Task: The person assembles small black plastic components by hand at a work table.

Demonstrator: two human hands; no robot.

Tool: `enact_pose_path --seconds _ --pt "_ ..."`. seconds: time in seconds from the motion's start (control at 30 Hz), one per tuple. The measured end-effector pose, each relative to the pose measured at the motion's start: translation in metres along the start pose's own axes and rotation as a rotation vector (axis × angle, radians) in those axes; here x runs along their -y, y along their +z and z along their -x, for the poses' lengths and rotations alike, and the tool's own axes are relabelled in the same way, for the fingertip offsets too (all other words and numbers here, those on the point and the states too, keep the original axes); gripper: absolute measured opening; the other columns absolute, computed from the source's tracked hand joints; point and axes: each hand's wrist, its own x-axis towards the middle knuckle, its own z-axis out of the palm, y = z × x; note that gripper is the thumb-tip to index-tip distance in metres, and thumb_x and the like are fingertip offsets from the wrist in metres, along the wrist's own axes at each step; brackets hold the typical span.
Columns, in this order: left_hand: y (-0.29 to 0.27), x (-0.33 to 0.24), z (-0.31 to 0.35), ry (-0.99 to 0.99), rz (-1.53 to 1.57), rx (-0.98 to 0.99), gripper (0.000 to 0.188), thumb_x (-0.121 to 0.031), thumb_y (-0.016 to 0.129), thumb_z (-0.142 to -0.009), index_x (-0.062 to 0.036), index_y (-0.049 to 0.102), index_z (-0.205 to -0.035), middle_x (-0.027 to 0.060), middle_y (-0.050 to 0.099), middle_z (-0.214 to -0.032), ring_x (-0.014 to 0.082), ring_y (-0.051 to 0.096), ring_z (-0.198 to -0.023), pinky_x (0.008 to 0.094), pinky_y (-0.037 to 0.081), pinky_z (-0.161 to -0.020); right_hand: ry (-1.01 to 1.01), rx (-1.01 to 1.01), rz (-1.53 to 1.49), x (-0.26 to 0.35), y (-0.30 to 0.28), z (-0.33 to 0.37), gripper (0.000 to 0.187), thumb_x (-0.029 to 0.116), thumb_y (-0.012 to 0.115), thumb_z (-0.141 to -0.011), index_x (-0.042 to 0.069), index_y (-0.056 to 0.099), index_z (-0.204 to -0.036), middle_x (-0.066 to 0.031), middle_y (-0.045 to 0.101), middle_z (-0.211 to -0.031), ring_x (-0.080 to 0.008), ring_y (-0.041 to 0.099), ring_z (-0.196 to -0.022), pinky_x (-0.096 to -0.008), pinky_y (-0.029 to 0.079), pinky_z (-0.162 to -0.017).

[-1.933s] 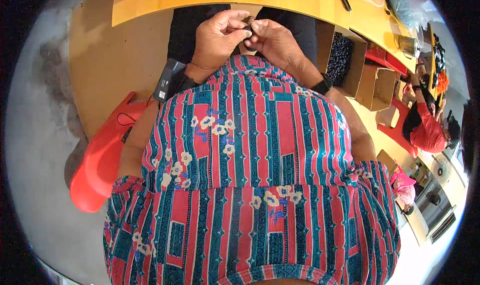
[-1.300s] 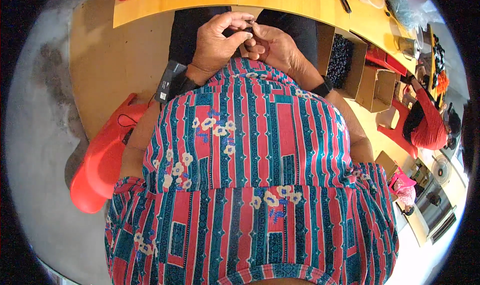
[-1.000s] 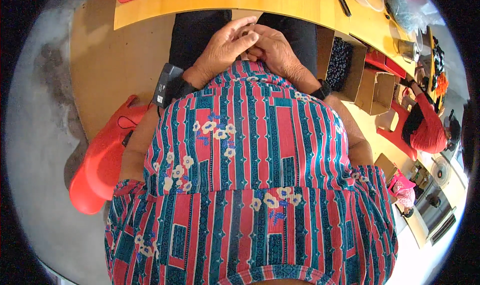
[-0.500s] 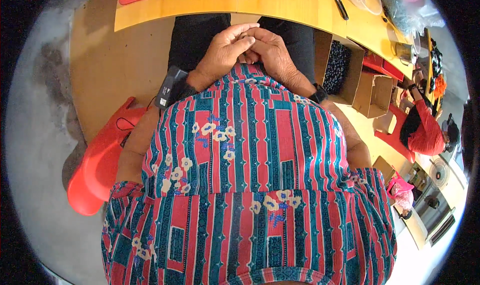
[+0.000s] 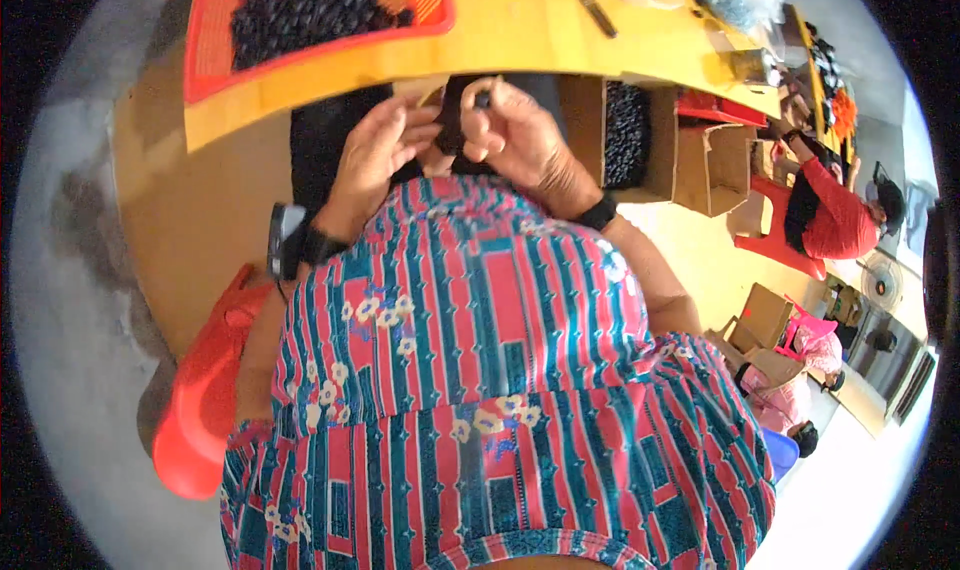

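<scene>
1. We see the left hand (image 5: pixel 385 155) raised in front of the body just below the edge of the yellow counter (image 5: pixel 520 30), its fingers loosely curled and its fingertips meeting a small dark part (image 5: pixel 452 130) held between the two hands.
2. The right hand (image 5: pixel 510 130) sits just beside the left, its thumb and forefinger pinched on the upper end of the same small dark part; what the piece is we cannot tell.
3. The part lies between the hands, above the lap and close under the counter edge, partly hidden by the fingers.
4. A black device (image 5: pixel 285 240) is strapped at the left wrist, and a black band (image 5: pixel 600 213) circles the right wrist.
5. On the counter, to the upper left of the hands, rests a red tray (image 5: pixel 205 50) filled with small black pieces (image 5: pixel 310 5).
6. To the right of the hands, below the counter, stands an open cardboard box (image 5: pixel 655 140) holding more dark pieces.
7. We note the striped red-and-teal garment (image 5: pixel 490 370) filling the lower field, and a red plastic chair (image 5: pixel 205 400) at the lower left.
8. At the far right another person in a red top (image 5: pixel 835 215) sits at the counter.
</scene>
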Motion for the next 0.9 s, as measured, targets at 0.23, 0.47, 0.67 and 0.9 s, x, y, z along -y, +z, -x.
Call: enact_pose_path --seconds 0.23,0.47,0.67,0.9 --pt "-0.02 0.007 0.008 -0.09 -0.062 -0.022 0.039 -0.022 0.046 -0.095 -0.002 0.042 -0.128 0.0103 0.057 -0.111 0.0162 0.056 -0.096 0.0291 0.046 -0.084 -0.443 -0.388 0.376 0.055 0.025 0.013 0.018 0.017 0.053 -0.09 0.0 0.058 -0.094 -0.004 0.054 -0.068 -0.0111 0.048 -0.054 -0.0255 0.045 -0.054" --pt "-0.022 0.001 0.01 -0.122 -0.08 -0.011 0.035 -0.018 0.048 -0.094 -0.003 0.045 -0.126 0.0082 0.057 -0.109 0.0139 0.056 -0.094 0.0278 0.047 -0.083 -0.7 -0.823 0.689 0.161 -0.041 -0.017 0.026 0.02 0.064 -0.082 -0.006 0.06 -0.087 -0.0088 0.059 -0.07 -0.0137 0.053 -0.049 -0.0256 0.044 -0.045" --pt "-0.023 -0.001 0.008 -0.1 -0.054 -0.022 0.035 -0.017 0.048 -0.094 -0.0028 0.044 -0.126 0.0095 0.057 -0.11 0.0157 0.057 -0.096 0.0285 0.047 -0.086 -0.833 -0.974 0.582 0.187 -0.056 -0.042 0.025 0.017 0.064 -0.083 -0.004 0.059 -0.097 -0.0106 0.061 -0.079 -0.0171 0.057 -0.059 -0.0293 0.05 -0.053" --pt "-0.016 -0.011 0.012 -0.12 -0.052 0.026 0.037 -0.018 0.048 -0.094 -0.0021 0.043 -0.127 0.0109 0.055 -0.111 0.0183 0.056 -0.099 0.0321 0.046 -0.089 -0.639 -0.671 0.809 0.105 0.006 -0.048 0.011 0.006 0.063 -0.082 -0.002 0.065 -0.089 -0.0047 0.059 -0.071 -0.0086 0.051 -0.054 -0.0213 0.043 -0.051"
